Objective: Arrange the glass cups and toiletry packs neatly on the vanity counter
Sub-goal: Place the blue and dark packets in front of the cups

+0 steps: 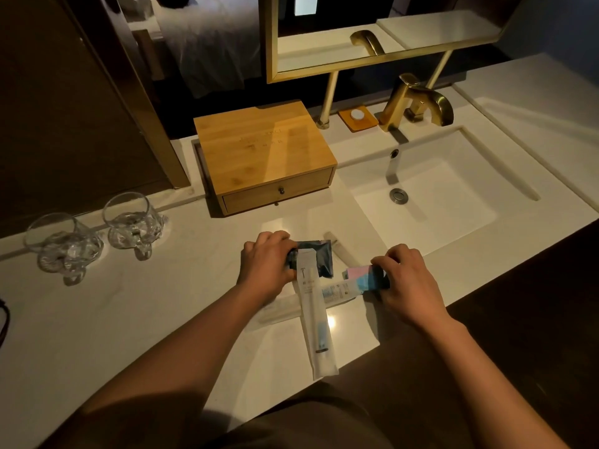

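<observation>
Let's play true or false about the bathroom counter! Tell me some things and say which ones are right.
1. Two glass cups stand on the counter. True.
2. The wooden box has its drawer pulled open. False: the drawer is shut.
3. The left hand touches a dark pack. True.
4. Water runs from the gold faucet. False: none is running.
5. The right hand holds a glass cup. False: it holds a pink and blue pack.

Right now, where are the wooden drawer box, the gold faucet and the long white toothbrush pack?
wooden drawer box (pixel 259 142), head view, lid.
gold faucet (pixel 418 103), head view, spout.
long white toothbrush pack (pixel 316 315), head view, middle.
</observation>
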Action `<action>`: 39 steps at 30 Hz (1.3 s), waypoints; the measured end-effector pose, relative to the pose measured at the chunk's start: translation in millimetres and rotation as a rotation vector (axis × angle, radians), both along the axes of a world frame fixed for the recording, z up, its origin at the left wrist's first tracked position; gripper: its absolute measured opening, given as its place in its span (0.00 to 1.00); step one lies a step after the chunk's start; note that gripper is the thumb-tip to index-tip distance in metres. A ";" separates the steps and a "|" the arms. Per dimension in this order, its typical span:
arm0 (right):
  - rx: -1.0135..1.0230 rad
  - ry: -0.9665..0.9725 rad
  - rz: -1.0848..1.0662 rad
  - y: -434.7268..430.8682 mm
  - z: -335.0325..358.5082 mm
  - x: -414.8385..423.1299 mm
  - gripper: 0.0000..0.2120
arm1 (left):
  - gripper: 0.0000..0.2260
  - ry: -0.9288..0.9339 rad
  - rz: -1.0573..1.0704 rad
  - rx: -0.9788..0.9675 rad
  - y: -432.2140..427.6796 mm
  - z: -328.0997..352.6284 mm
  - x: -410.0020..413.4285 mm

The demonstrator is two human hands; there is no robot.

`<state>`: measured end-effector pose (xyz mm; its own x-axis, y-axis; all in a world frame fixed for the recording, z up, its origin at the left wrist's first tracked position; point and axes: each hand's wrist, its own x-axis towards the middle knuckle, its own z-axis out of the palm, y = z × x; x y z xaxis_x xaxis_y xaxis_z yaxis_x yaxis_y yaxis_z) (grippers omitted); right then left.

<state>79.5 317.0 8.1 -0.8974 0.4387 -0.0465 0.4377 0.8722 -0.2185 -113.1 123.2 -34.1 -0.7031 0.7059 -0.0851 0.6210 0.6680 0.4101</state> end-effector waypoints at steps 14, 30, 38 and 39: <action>-0.240 0.131 -0.164 -10.1 6.8 -17.3 0.25 | 0.07 -0.406 0.455 0.234 -19.1 11.6 -22.2; -0.459 0.105 0.283 -171.0 2.9 -110.4 0.25 | 0.03 -0.085 1.003 0.470 -271.1 35.0 28.4; -0.446 0.042 0.312 -231.7 -1.6 -143.0 0.23 | 0.19 0.286 0.452 -0.089 -306.1 -11.6 34.9; -0.446 0.050 0.308 -234.8 -1.7 -146.1 0.24 | 0.20 0.260 0.443 -0.073 -306.4 -14.0 38.3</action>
